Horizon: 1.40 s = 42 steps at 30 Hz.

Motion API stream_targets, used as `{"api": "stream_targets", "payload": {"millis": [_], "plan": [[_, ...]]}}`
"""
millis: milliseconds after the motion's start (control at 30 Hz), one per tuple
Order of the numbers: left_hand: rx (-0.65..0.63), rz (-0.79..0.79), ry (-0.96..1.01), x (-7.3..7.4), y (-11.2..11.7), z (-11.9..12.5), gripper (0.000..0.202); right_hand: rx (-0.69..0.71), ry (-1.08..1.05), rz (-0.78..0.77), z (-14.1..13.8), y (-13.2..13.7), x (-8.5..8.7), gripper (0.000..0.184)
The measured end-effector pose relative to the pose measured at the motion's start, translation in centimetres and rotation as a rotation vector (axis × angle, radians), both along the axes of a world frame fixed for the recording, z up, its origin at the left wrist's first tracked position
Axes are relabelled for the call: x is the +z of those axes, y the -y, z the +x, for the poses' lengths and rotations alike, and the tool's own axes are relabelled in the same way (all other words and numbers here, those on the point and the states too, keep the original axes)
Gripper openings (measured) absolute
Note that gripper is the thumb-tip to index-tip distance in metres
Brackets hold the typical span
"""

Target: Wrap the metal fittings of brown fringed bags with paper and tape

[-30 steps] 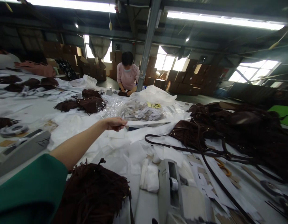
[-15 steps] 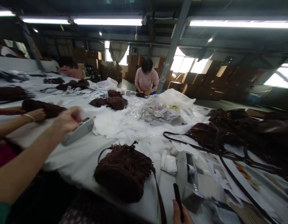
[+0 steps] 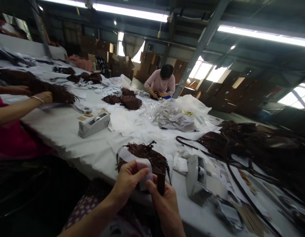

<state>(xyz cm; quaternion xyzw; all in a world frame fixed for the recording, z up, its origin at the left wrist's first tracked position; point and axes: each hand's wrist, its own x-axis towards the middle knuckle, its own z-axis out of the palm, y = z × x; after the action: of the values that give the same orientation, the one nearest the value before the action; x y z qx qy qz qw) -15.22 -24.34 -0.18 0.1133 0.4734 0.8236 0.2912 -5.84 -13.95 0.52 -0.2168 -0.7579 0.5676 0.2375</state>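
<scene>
In front of me a dark brown fringed bag (image 3: 156, 160) lies on the white-covered table, partly hidden behind my hands. My left hand (image 3: 127, 179) pinches a thin white strip (image 3: 145, 165), which curls up over the bag's left side. In my right hand (image 3: 166, 202) is a dark brown strap (image 3: 161, 184), its end standing up between thumb and fingers. The right thumb is close to the strip's lower end; whether it touches cannot be seen. Right of the bag stands a grey tape dispenser (image 3: 197, 179).
Another tape dispenser (image 3: 94, 125) stands at the left. A co-worker's hand (image 3: 45, 97) rests on a fringed brown piece (image 3: 60, 93). Brown bags (image 3: 263, 141) are heaped at the right, and a clear plastic bag of white papers (image 3: 176, 117) lies ahead. Someone works across the table.
My left hand has come from the far-left dispenser to the bag and now holds a white strip. My right hand has moved left and up with the strap. The view has tilted.
</scene>
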Motion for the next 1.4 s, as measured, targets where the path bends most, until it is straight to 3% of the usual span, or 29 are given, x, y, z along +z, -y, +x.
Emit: {"api": "stream_targets", "payload": {"millis": [100,200,433,600,733,833,933,1033,1133,1267,1400], "plan": [[-0.098,0.001,0.020,-0.7,0.9,0.4,0.030,0.017,0.028,-0.035,-0.3,0.8,-0.4,0.034],[-0.174,-0.071,0.012,-2.1,1.6,0.6,0.032,0.045,0.053,0.046,-0.1,1.3,-0.7,0.034],[-0.137,-0.219,-0.127,-4.2,0.9,1.9,0.039,-0.055,0.087,0.098,0.7,2.0,-2.2,0.052],[-0.065,-0.289,-0.166,-4.9,0.3,1.9,0.040,-0.141,0.037,0.202,2.5,0.6,-2.9,0.042],[-0.074,-0.332,-0.184,-5.5,-0.2,2.2,0.029,-0.016,-0.052,0.379,3.8,0.2,-3.5,0.030],[-0.070,-0.381,-0.145,-5.6,-0.8,2.7,0.032,0.106,-0.112,0.485,3.7,0.6,-4.9,0.039],[-0.045,-0.411,-0.089,-5.4,-1.0,2.9,0.034,0.112,-0.130,0.492,3.2,1.1,-6.4,0.041],[-0.084,-0.328,-0.069,-5.0,-1.0,2.9,0.032,0.034,-0.105,0.455,3.2,1.7,-7.2,0.038],[-0.168,-0.200,0.026,-4.7,-0.6,3.1,0.030,0.042,-0.081,0.481,3.7,2.0,-7.4,0.042],[-0.394,0.011,0.431,-5.2,0.0,3.3,0.042,0.016,-0.082,0.512,4.3,1.5,-7.0,0.060],[-0.532,0.205,0.676,-5.9,0.6,3.0,0.042,0.139,-0.094,0.637,4.7,0.4,-6.0,0.053]]}}
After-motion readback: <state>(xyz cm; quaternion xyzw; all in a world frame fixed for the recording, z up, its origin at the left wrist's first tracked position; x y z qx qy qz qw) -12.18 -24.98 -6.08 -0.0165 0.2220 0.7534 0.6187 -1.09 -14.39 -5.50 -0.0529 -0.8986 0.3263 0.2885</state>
